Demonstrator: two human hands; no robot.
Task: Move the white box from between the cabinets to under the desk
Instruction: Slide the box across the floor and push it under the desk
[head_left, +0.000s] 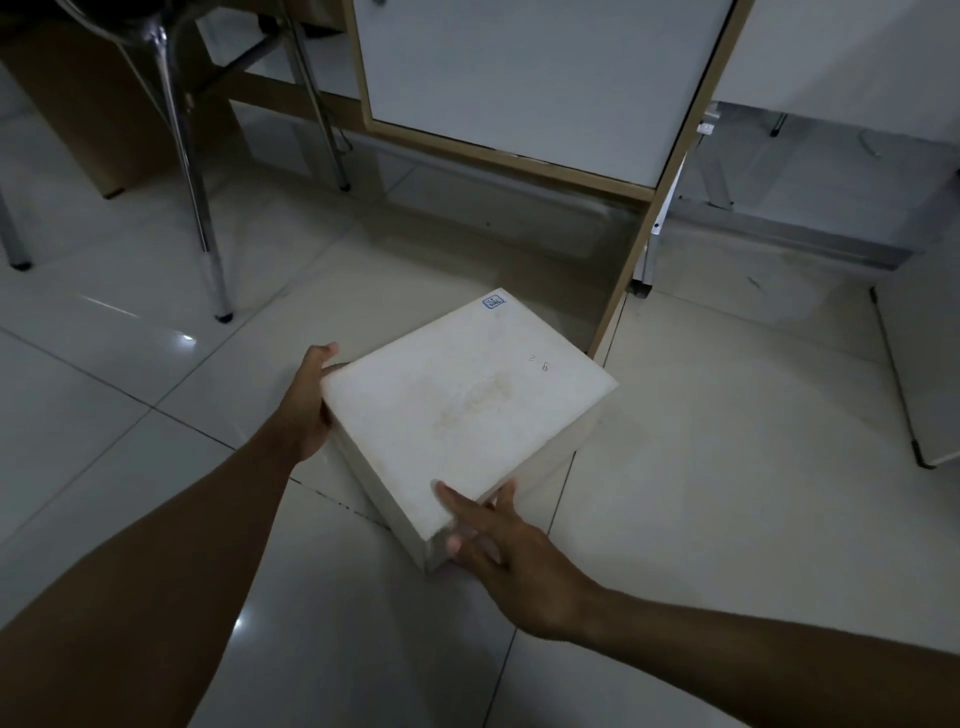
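Observation:
The white box (467, 410) sits low over the tiled floor, turned corner-on to me, with a small blue sticker at its far corner and a faint yellow stain on the lid. My left hand (311, 405) presses against its left side, thumb on the top edge. My right hand (498, 540) grips the near right corner, fingers spread over the lid and side. Whether the box rests on the floor or hangs just above it, I cannot tell. The white cabinet with wood trim (519, 78) stands right behind the box.
A chrome-legged chair (202, 208) stands at the left, with a brown desk panel (104, 119) behind it. A gap with a metal rail (779, 228) opens right of the cabinet. Another white unit (924, 364) stands at the far right. Glossy tiles (727, 467) cover the floor.

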